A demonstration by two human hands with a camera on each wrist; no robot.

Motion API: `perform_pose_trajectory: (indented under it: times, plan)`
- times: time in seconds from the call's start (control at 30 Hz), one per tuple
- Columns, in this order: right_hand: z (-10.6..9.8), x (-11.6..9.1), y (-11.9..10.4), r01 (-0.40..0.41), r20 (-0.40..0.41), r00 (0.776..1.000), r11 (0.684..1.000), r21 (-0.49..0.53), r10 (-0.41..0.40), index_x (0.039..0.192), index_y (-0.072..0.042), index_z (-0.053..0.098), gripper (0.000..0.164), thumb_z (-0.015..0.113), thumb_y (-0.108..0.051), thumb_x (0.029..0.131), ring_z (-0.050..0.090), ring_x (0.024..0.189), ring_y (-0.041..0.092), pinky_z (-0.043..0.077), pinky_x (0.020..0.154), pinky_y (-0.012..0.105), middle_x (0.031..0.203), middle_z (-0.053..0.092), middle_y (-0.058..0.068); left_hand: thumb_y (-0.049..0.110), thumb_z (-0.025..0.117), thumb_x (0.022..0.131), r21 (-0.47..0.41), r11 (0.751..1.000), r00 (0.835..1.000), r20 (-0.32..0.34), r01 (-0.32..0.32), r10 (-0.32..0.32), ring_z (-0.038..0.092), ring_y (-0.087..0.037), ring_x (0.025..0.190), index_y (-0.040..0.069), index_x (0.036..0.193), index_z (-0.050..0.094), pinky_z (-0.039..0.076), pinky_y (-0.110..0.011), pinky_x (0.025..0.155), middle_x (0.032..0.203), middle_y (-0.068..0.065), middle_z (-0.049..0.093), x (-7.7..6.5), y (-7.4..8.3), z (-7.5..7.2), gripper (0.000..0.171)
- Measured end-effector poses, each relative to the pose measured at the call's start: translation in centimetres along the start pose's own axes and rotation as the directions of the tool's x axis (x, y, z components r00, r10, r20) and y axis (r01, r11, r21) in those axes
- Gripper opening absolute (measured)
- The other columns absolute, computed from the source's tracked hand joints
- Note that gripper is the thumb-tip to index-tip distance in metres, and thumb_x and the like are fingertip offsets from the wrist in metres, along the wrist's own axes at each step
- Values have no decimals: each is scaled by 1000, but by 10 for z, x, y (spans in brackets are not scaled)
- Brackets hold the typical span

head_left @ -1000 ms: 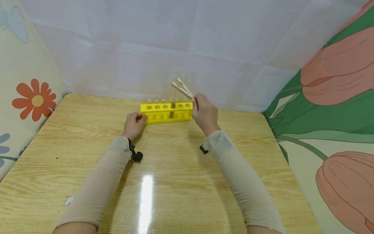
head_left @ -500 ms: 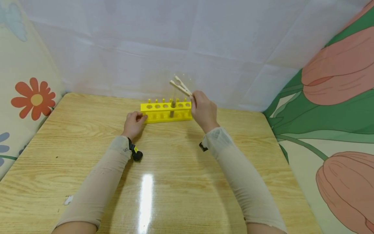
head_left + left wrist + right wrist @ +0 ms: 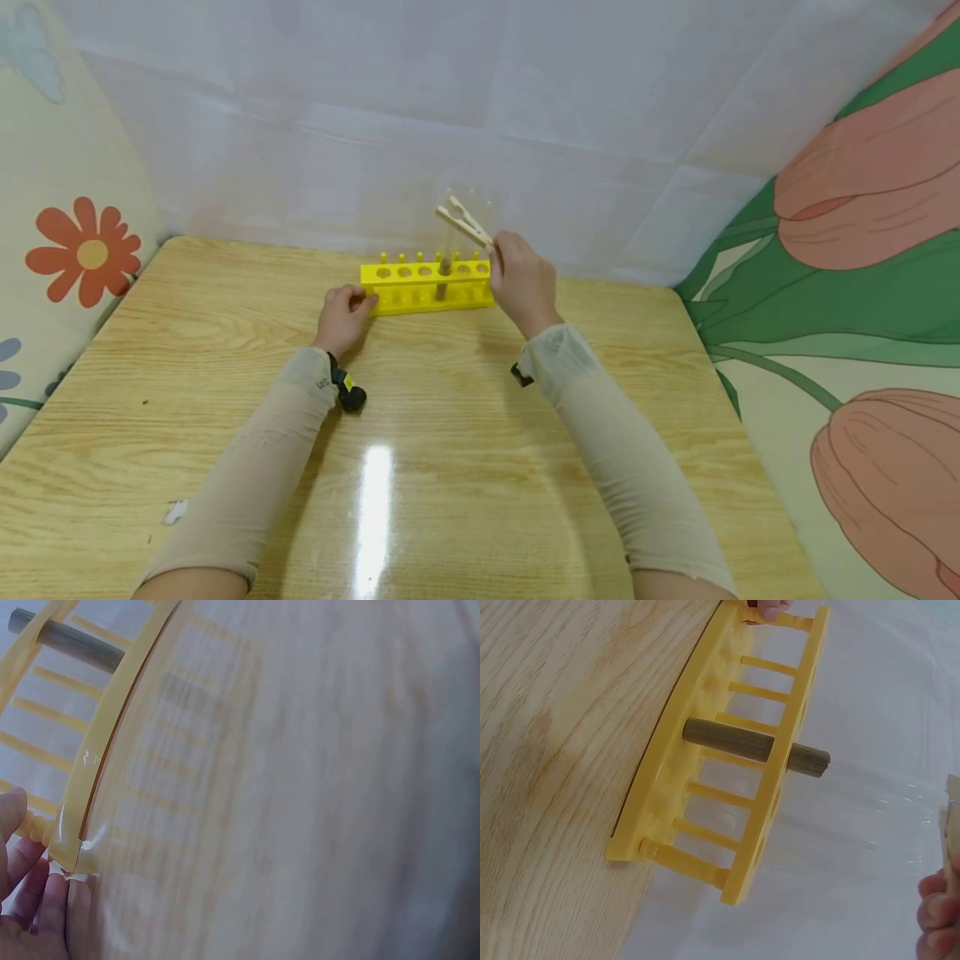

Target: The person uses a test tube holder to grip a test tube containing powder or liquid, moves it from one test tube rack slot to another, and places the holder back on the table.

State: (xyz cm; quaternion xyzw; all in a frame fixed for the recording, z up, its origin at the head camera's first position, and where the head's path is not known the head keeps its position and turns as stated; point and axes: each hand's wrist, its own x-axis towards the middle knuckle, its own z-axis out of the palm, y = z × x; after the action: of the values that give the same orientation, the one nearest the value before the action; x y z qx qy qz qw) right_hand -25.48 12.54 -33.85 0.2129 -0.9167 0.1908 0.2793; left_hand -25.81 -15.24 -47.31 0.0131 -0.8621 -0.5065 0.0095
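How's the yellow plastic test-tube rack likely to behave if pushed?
The rack looks light for its size: open frame, thin posts. Might slide on the glossy wood-grain tabletop. Probably tips easier front-to-back: narrow base, with a clear, dark-filled tube rising above it.

1. A pale wood-grain table (image 3: pixel 435 375) filled the lower view, with a bright strip of reflected light (image 3: pixel 373 517) near its front.
2. A small, ragged white patch (image 3: pixel 176 512) marked its near left.
3. Behind it hung a creased white sheet (image 3: pixel 375 108).
4. Left, a cream panel (image 3: pixel 67 158) showed a red flower (image 3: pixel 92 254).
5. Right, large pink tulips (image 3: pixel 870 175) rose among green leaves (image 3: pixel 847 304).
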Motion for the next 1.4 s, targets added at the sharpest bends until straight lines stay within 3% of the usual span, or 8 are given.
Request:
perform_pose_trajectory:
  times: [0.9,1.17,1.4]
  plan:
    - [3,1,0,-20,24,1000,1000,20,20,94,0,64,13,59,-9,102,55,63,24,48,56,37,82,63,12,32,49,109,16,1000,1000,-4,13,-13,46,-39,113,-9,135,50,37,-50,103,135,-29,40,-1,5,-1,49]
    - [10,-4,3,-56,96,994,998,3,56,91,-3,63,14,60,-12,102,53,62,23,46,56,37,81,62,9,32,50,108,17,1000,1000,-4,15,-15,46,-39,113,-10,135,50,37,-50,103,134,-29,40,-1,4,-1,49]
    - [13,-7,4,-71,103,992,997,16,69,91,-3,63,14,60,-12,101,53,64,23,47,57,37,81,62,9,32,51,108,11,1000,1000,-3,11,-11,46,-40,114,-9,135,50,38,-51,104,135,-29,40,-1,3,0,49]
